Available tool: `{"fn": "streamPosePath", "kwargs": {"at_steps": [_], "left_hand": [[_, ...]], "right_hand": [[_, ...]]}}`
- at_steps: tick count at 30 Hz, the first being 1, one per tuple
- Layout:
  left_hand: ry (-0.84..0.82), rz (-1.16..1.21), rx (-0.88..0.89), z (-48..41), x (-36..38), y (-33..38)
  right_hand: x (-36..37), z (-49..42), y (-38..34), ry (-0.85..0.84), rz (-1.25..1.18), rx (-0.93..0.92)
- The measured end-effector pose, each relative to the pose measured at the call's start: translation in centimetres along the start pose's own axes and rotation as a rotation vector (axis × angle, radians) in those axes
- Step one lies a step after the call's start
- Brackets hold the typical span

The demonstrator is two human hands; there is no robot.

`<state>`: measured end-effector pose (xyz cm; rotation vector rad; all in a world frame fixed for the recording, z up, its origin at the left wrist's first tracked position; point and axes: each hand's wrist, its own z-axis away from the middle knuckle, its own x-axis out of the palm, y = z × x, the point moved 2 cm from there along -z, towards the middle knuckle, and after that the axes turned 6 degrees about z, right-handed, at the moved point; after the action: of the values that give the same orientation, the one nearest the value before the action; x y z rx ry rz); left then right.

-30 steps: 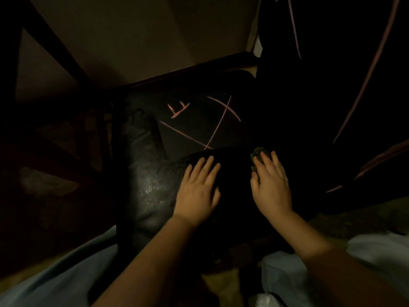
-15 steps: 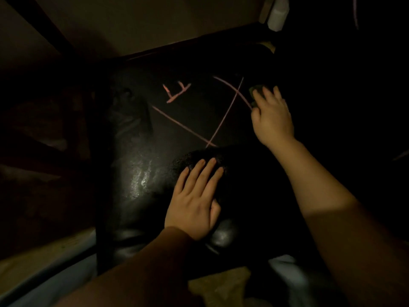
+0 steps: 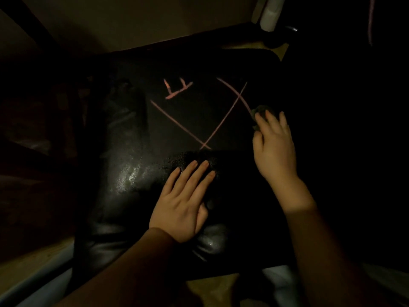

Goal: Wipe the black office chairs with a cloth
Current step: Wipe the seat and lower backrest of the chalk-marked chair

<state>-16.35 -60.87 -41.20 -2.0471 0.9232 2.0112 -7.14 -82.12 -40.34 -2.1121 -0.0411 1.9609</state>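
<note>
While left hand (image 3: 183,202) rests on seat (image 3: 124,173), right hand (image 3: 274,147) grips cloth (image 3: 259,110)

You are looking into a dim room where most things sink into shadow. A plain tan wall (image 3: 155,21) fills the top of your view, crossed at the upper left by a dark slanted bar (image 3: 28,21). A white cylindrical post (image 3: 271,12) stands at the upper right. Yellowish floor (image 3: 33,264) shows at the lower left.

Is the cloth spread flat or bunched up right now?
Bunched: only a small wad of cloth shows past the right hand, on the chair seat.
</note>
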Motion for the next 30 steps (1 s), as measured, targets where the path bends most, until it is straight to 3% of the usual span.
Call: {"fn": "streamPosePath", "kwargs": {"at_steps": [4,8,22,30], "left_hand": [[-0.004,0.008,0.025,0.1,-0.3,-0.5],[-0.021,0.008,0.045,0.0,-0.5,-1.0],[-0.017,0.049,0.074,-0.2,-0.3,-1.2],[-0.005,0.033,0.082,-0.1,-0.5,-1.4]], "right_hand": [[-0.4,7.8,0.6,-0.001,-0.043,0.032],[-0.5,8.8,0.4,0.002,0.005,0.035],[0.6,-14.5,-2.9,-0.045,0.031,0.161],[0.0,-4.3,-1.2,0.0,0.033,0.097]]}}
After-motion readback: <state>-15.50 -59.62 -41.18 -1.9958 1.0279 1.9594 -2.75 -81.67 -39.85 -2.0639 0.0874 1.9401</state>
